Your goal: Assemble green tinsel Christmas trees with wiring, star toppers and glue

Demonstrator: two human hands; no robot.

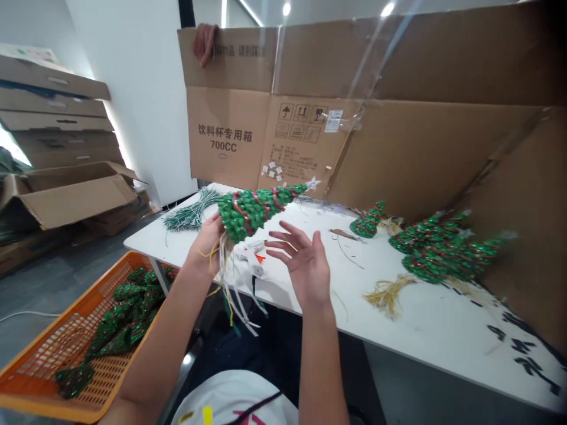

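A small green tinsel Christmas tree with red garland and a pale star at its tip lies tilted sideways above the table. My left hand grips it near the base, where white, yellow and green strands hang down. My right hand is raised to the right of the tree, palm turned up and fingers spread, holding nothing. Below the tree a white glue gun with an orange part rests on the table, partly hidden by the strands.
An orange basket at lower left holds several green trees. A bundle of green-white wires lies on the white table. More finished-looking trees and yellow strands are at right. Cardboard walls stand behind.
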